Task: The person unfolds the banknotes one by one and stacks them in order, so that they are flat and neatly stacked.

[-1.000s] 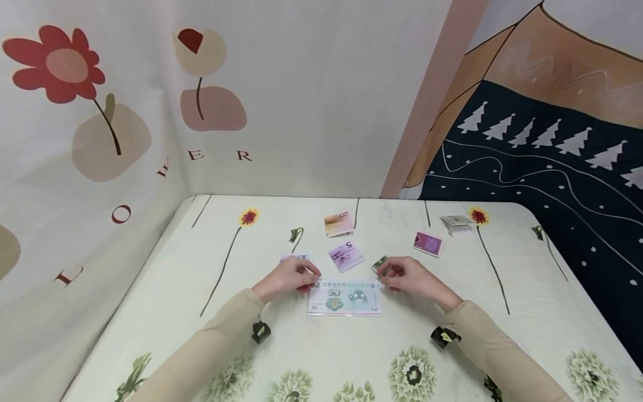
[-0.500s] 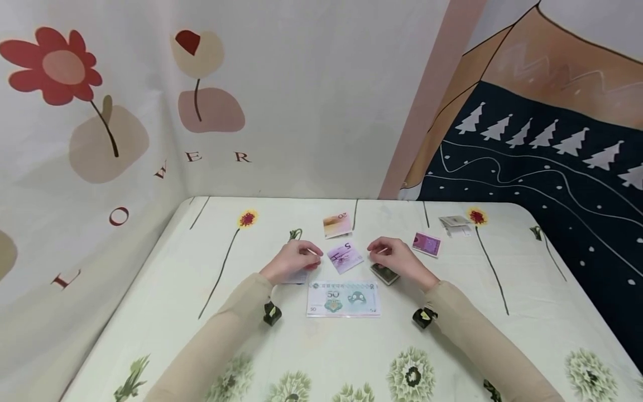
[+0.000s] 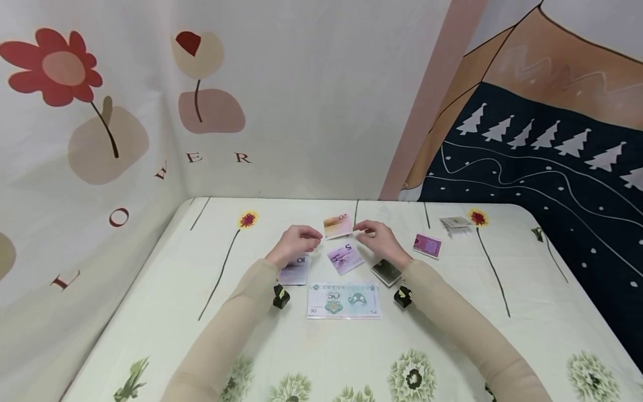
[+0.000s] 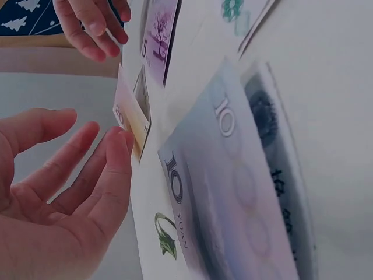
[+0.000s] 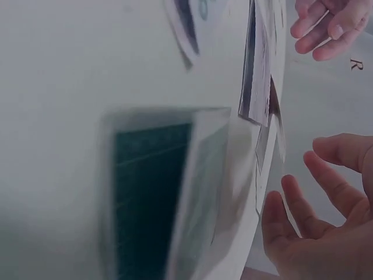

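Observation:
A folded banknote marked 20 (image 3: pixel 338 225), orange and pink, lies toward the back of the table between both hands. My left hand (image 3: pixel 296 244) hovers at its left side, fingers loosely bent and nothing in them. On the other side my right hand (image 3: pixel 380 240) has its fingertips right at the note's right edge; in the right wrist view its fingers are spread and grip nothing. Below the left hand sits a folded bluish banknote marked 10 (image 4: pixel 233 175). A folded purple banknote marked 5 (image 3: pixel 345 258) rests between the wrists, and a folded dark green banknote (image 3: pixel 386 273) lies under the right wrist.
Nearest me a flat banknote marked 50 (image 3: pixel 344 300) lies straight on the flowered tablecloth (image 3: pixel 346 346). To the right are a small magenta folded banknote (image 3: pixel 427 245) and a grey folded banknote (image 3: pixel 456 222). A white patterned curtain (image 3: pixel 301 111) hangs behind the table.
Both hands have left the upper corners of the 50 banknote and moved away from me, past the 5, to either side of the 20. The 50 stays flat on the table.

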